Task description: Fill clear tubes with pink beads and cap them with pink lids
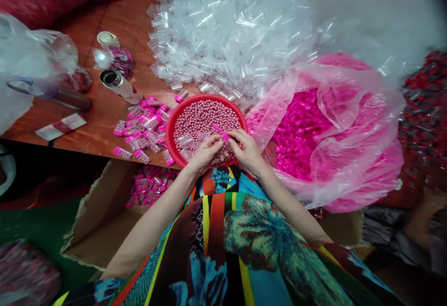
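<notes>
Both hands are over a red bowl (pixel 171 134) full of small pink beads (pixel 206 112). My right hand (pixel 247 150) is closed in a pinch on a bright pink cap (pixel 225 136). A second pink cap (pixel 217 127) shows just beyond those fingertips. My left hand (pixel 208 151) is on the bowl's near side, its thumb and fingers pressed together close to the right fingertips. What it pinches is mostly hidden. Some clear empty containers (pixel 186 142) lie on the beads at the bowl's left.
Filled, pink-capped containers (pixel 148 126) lie left of the bowl, with more in a cardboard box (pixel 104 217) below. A heap of clear containers (pixel 237 31) spreads behind. At right is a plastic bag (pixel 363 143) of pink caps (pixel 300 133). A flask (pixel 120 87) and bottle (pixel 52 92) are at left.
</notes>
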`<control>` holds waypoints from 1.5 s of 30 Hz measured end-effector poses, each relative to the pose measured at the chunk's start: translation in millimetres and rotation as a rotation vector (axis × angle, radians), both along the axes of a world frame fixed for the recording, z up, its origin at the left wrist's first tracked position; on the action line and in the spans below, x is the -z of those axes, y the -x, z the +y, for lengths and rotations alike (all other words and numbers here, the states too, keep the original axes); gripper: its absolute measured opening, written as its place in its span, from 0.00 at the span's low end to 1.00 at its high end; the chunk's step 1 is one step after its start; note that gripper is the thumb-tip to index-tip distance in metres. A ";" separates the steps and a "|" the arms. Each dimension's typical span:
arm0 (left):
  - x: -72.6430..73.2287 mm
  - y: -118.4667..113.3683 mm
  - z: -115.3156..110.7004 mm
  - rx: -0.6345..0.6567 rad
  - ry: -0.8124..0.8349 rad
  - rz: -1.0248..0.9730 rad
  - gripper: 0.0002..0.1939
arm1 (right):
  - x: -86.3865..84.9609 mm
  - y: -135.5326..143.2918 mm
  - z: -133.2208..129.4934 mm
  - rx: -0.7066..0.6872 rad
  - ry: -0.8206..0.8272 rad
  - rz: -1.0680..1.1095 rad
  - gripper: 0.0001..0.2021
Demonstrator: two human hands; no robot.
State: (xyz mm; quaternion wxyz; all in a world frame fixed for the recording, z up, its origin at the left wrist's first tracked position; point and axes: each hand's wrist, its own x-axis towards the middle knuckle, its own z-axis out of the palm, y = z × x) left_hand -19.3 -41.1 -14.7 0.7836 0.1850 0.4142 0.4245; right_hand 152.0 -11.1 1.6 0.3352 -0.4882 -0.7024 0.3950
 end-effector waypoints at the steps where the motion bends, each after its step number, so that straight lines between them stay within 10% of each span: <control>1: 0.4 -0.4 -0.6 -0.011 0.002 -0.007 0.13 | 0.1 -0.5 -0.1 -0.018 -0.015 -0.013 0.11; 25: -4.7 -8.3 -8.9 -0.133 0.123 -0.009 0.12 | -6.8 5.8 -15.0 -0.185 -0.101 -0.243 0.17; 36: -3.6 -5.1 -10.2 0.240 0.119 0.008 0.12 | 12.8 11.7 -3.9 0.137 0.683 0.388 0.26; 45: -4.8 -0.5 2.3 -0.033 0.261 -0.070 0.06 | 7.4 -2.1 -21.4 -0.177 0.100 -0.090 0.39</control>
